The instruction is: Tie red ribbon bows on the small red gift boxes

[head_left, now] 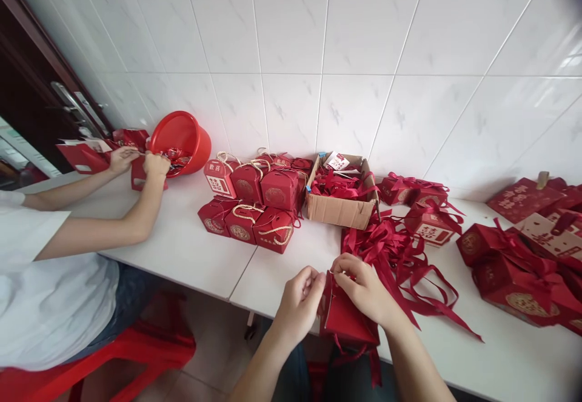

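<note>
A red gift box (349,317) is held between my two hands at the table's front edge, tilted, with red ribbon (374,365) hanging from its near side. My left hand (300,299) is closed on the box's left upper edge, thumb against the card. At the box's top my right hand (359,284) pinches the edge with bent fingers. What lies under those fingertips is partly hidden. Just beyond my right hand a tangled heap of loose red ribbons (386,244) spreads over the white table (282,278).
Several finished red boxes with rope handles (245,208) are stacked left of centre. A cardboard box (343,208) of ribbons stands by the wall. Ribboned boxes (513,287) fill the right. At left a co-worker (59,287) handles a red box beside a red bucket (200,147).
</note>
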A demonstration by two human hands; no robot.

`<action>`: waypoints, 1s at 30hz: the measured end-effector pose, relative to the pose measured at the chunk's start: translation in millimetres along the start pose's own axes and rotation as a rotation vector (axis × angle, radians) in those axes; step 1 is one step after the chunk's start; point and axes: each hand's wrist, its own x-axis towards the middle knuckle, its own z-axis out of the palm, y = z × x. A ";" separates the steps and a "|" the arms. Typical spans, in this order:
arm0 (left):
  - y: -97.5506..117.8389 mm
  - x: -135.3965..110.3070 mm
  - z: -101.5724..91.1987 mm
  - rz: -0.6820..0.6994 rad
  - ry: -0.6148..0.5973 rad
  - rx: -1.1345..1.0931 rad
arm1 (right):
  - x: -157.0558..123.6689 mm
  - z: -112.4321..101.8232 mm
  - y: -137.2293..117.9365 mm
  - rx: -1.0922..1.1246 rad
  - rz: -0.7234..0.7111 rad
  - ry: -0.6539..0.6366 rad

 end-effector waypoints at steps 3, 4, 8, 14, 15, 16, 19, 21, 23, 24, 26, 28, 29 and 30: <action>-0.1 1.4 1.0 -0.012 -0.059 -0.028 | -1.0 -5.3 1.0 -0.008 -0.021 -0.015; -0.5 1.3 1.4 -0.007 -0.047 -0.019 | -1.4 -7.9 0.6 -0.008 -0.025 -0.016; -0.9 1.8 2.3 0.013 -0.054 0.001 | -3.2 -18.7 -5.9 -0.034 -0.037 -0.027; 4.0 5.1 3.4 -0.106 -0.201 -0.160 | -9.6 -20.6 -10.8 -0.106 -0.040 -0.018; 4.5 5.2 3.4 -0.119 -0.185 -0.176 | -10.8 -19.9 -9.9 -0.111 -0.044 -0.014; 4.7 5.1 3.3 -0.128 -0.169 -0.185 | -12.0 -19.2 -8.8 -0.115 -0.049 -0.012; 5.0 3.5 2.7 -0.107 -0.153 -0.165 | -14.9 -17.8 -6.7 -0.135 -0.058 -0.023; 5.4 1.9 1.7 -0.067 -0.169 -0.137 | -16.2 -17.2 -7.0 -0.155 -0.060 -0.035; 6.0 1.0 -0.6 -0.037 -0.188 -0.126 | -17.0 -17.0 -7.6 -0.176 -0.066 -0.049; 5.9 1.3 -2.6 -0.036 -0.198 -0.127 | -17.4 -17.2 -7.5 -0.182 -0.074 -0.048; 4.4 3.2 -8.6 -0.038 -0.205 -0.118 | -19.1 -18.7 -4.9 -0.176 -0.081 -0.008; -0.5 6.3 -17.6 -0.026 -0.171 -0.052 | -23.3 -21.9 2.0 -0.120 -0.058 0.090; -4.4 7.9 -23.0 -0.007 -0.136 0.009 | -26.8 -23.9 7.1 -0.070 -0.028 0.154; -9.1 9.2 -29.1 0.014 -0.095 0.085 | -31.4 -26.0 13.1 -0.013 0.011 0.219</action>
